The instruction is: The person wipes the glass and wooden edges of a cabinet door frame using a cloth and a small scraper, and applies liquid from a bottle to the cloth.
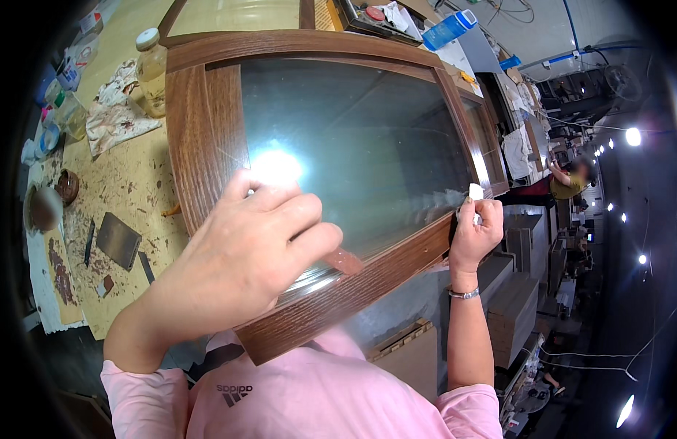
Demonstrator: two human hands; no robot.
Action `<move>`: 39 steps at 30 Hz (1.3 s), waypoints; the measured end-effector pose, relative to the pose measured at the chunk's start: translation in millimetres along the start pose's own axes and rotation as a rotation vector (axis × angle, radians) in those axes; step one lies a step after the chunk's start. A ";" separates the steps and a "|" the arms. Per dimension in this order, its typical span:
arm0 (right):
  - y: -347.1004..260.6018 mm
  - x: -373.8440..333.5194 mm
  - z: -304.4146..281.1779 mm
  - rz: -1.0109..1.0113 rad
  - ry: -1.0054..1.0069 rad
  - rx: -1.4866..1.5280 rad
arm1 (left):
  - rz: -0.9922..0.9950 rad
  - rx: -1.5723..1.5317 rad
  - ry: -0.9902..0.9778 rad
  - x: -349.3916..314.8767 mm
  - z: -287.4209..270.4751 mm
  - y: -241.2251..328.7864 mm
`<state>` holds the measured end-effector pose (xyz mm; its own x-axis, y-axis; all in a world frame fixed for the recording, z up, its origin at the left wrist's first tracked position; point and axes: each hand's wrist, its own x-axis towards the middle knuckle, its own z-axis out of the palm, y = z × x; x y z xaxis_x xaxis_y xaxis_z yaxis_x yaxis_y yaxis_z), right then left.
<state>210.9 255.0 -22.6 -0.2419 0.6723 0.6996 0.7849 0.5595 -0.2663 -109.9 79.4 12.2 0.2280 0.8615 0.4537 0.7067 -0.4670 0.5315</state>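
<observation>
A brown wood-grain door frame [203,139] surrounds a pane of glass [353,132], with its near edge toward my body. My left hand [258,238] is over the near left corner of the pane, its fingers curled; what they hold, if anything, is hidden. A reddish-brown shape [343,262] shows just past those fingers, perhaps a reflection of the hand. At the near right corner, my right hand [477,230] is closed in a pinch on a small white piece of cloth or paper [475,192]. Whitish smears mark the glass beside it.
A worktable [152,219] on the left bears a capped bottle [151,73], a stained rag [119,110], a brown-stained tub [68,186] and a dark flat block [119,240]. A blue bottle [450,29] lies at the far side. Another person [565,183] stands off to the right.
</observation>
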 end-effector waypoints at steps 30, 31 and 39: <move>3.8 -1.0 1.9 -0.005 0.004 -0.005 | -0.038 0.026 0.052 -27.3 -15.2 -2.4; 3.7 -1.2 1.8 -0.005 0.003 -0.009 | -0.047 0.019 0.033 -28.6 -17.1 -1.7; 5.0 -1.4 1.2 -0.007 0.004 -0.008 | -0.077 -0.026 0.022 -34.4 -20.6 -1.8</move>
<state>214.4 257.5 -25.8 -0.2453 0.6667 0.7038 0.7875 0.5604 -0.2564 -132.8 46.5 10.4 0.1590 0.8907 0.4258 0.7038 -0.4048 0.5839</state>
